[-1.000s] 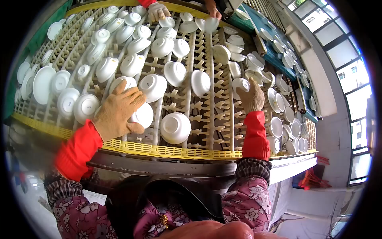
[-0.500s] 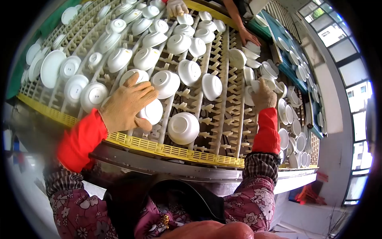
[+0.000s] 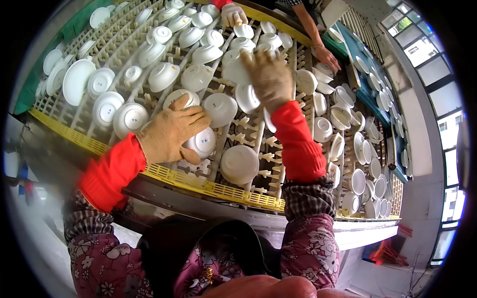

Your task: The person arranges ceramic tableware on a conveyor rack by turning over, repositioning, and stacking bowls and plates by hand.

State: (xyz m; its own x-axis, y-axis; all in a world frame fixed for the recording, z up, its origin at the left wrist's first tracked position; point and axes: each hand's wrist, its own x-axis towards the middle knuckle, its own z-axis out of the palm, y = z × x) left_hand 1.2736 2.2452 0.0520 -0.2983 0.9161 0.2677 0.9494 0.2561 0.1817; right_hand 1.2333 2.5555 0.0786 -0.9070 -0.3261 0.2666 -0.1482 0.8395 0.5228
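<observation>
Covering bowls, left hand [image 3: 171,130]: gloved, laid at center left of frame; thumb spread apart from fingers, near bowl [image 3: 202,143] visible in the gap; cannot tell whether clamped on it.
Far bowl [image 3: 181,99]: located just beyond the left hand, partly hidden by it.
Right hand [image 3: 268,79]: gloved, blurred, positioned in front of bowls at upper center; cannot tell whether fingers are apart, together or clamped.
Lower bowl [image 3: 239,164]: located at lower center, underside toward camera, untouched by either hand.
Peg rack [image 3: 269,158]: fitted with rows of pale pegs, edged at the near side by yellow strip [image 3: 218,188].
Right-side bowls [image 3: 357,181]: grouped closely on the rack, right of center.
Co-worker hands: gloved hand [image 3: 233,16] at top center; bare hand [image 3: 328,58] at upper right, near bowls.
Large plate [image 3: 78,82]: tilted on the rack, upper left.
</observation>
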